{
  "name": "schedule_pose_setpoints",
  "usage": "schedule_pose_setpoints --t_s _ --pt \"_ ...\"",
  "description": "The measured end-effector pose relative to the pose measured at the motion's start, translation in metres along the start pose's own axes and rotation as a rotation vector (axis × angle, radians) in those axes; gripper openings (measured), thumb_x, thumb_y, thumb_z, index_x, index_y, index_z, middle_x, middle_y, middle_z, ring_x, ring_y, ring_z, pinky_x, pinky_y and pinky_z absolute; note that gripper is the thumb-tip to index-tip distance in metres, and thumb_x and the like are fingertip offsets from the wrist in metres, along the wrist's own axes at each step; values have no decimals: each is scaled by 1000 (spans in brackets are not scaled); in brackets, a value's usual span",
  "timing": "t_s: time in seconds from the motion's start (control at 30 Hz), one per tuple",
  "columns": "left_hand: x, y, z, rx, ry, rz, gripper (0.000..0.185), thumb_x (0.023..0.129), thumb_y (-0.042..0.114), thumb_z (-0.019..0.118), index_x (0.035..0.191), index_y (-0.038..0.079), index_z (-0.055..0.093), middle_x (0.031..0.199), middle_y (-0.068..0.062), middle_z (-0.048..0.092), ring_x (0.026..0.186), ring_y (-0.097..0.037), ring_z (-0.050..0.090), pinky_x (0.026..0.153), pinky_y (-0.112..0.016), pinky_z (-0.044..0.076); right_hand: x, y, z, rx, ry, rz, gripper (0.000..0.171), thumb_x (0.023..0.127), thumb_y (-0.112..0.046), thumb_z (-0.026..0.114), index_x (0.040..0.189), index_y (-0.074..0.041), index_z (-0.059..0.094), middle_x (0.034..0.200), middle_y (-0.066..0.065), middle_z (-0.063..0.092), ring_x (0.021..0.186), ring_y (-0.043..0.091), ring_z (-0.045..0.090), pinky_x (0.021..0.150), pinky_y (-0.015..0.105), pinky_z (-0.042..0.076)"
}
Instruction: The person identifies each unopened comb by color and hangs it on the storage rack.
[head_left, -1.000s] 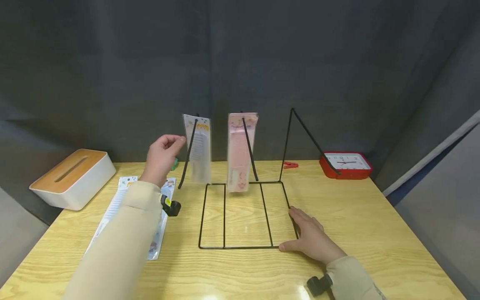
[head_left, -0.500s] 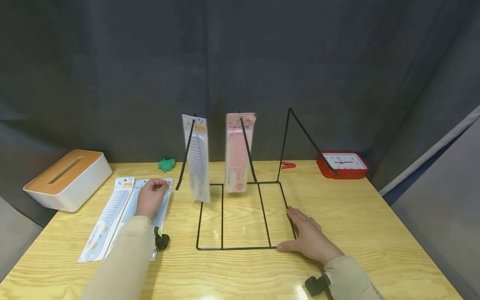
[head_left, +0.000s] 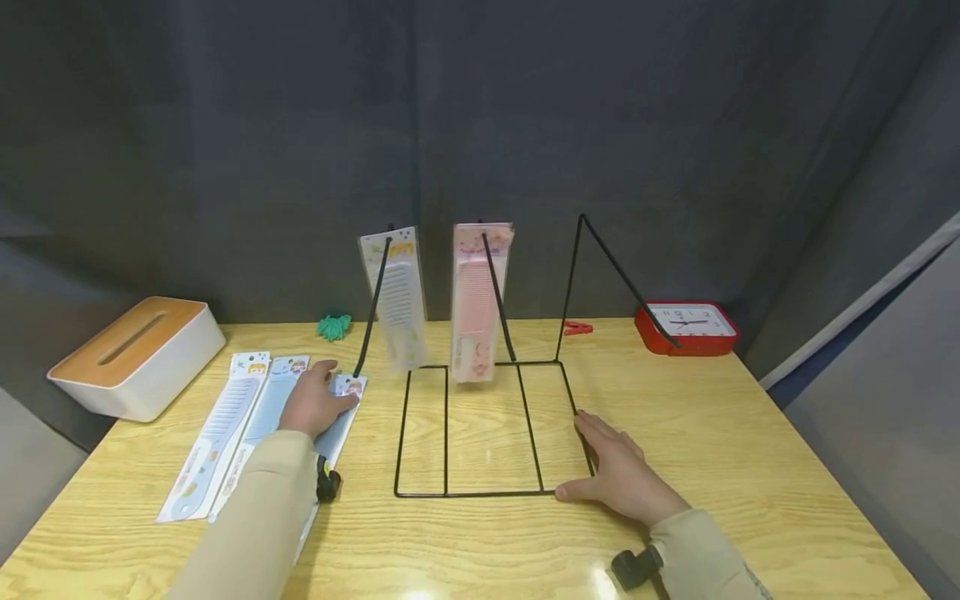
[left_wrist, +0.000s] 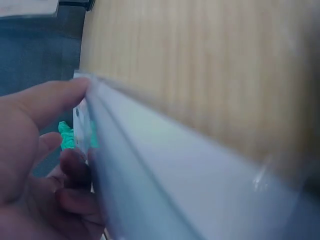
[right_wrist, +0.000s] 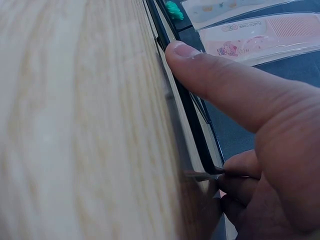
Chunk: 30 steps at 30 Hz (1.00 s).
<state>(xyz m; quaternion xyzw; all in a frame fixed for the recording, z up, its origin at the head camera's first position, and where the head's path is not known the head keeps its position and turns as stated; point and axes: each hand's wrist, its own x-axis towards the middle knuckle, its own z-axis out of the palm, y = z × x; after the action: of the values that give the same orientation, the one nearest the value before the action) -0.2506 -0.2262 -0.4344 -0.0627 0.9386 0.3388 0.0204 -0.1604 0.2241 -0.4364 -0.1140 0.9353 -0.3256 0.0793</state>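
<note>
My left hand (head_left: 311, 406) is down on the wooden table (head_left: 750, 450), fingers curled over the top edge of a packaged blue comb (head_left: 341, 412) that lies flat just left of the black wire display rack (head_left: 480, 429); the left wrist view shows my thumb (left_wrist: 47, 102) on one face of the pack and my other fingers tucked behind its edge, so I am pinching it, though that view is blurred. Beside it, further left, two more packaged combs (head_left: 225, 429) lie side by side on the table, touching or nearly so. My right hand (head_left: 618, 475) rests flat at the rack's front right corner, fingers straight and relaxed, and in the right wrist view my forefinger (right_wrist: 220, 85) lies along the black base wire (right_wrist: 187, 110), pressing on it rather than gripping. On the rack, a white-backed packaged comb (head_left: 395, 292) hangs from the left hook, tilted and a little blurred, and a pink packaged comb (head_left: 476, 300) hangs from the middle hook just beside it; the right hook (head_left: 615, 267) stands bare. Farther back sit a green tangle of cord (head_left: 333, 326), a red clothespin (head_left: 576, 328) and a red clock (head_left: 687, 327), with a white tissue box (head_left: 135, 354) with a wooden lid at the far left.
</note>
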Motion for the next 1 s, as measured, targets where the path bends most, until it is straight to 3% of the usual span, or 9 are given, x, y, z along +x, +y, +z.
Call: schedule_pose_setpoints --t_s 0.13,0.33,0.47,0.63,0.77,0.9,1.0 --pt "-4 4 -2 10 -25 -6 78 91 28 74 153 2 34 142 -33 48 126 -49 50 101 -60 41 0 1 0 0 5 -1 123 67 -56 88 155 5 28 162 25 24 149 45 18 117 64 4" --pt "-18 15 -15 -29 48 90 39 97 27 67 125 0 62 121 -22 62 103 -35 56 87 -49 45 0 2 0 -5 2 2 124 66 -58 88 155 5 28 162 24 24 149 44 17 117 63 4" --pt "-37 26 -32 -133 81 122 34 98 33 65 119 7 68 121 -14 63 95 -28 53 78 -41 44 1 2 0 -4 3 1 125 66 -59 88 155 5 28 162 24 23 149 45 17 117 63 4" --pt "-72 42 -49 -231 85 120 35 96 43 67 116 13 69 94 -8 57 77 -22 47 65 -34 41 2 1 1 -1 -3 -4 124 66 -59 87 155 4 28 162 24 23 149 44 17 117 63 4" --pt "-99 62 -64 -336 70 245 32 95 36 70 112 9 69 84 -3 59 76 -19 51 66 -30 45 2 1 1 -1 -6 0 124 66 -59 87 155 4 27 162 24 23 149 44 17 117 64 4" --pt "-127 82 -80 -489 27 427 16 95 18 72 104 5 70 93 0 70 80 -15 62 70 -26 52 2 0 0 -2 -5 -7 124 67 -58 87 155 5 28 162 25 23 149 44 18 116 64 4" --pt "-147 94 -87 -607 7 578 6 92 2 72 97 4 72 94 -2 71 77 -14 65 68 -24 53 2 0 0 -2 -3 -13 123 67 -58 87 155 5 28 162 25 24 148 45 18 117 63 4"
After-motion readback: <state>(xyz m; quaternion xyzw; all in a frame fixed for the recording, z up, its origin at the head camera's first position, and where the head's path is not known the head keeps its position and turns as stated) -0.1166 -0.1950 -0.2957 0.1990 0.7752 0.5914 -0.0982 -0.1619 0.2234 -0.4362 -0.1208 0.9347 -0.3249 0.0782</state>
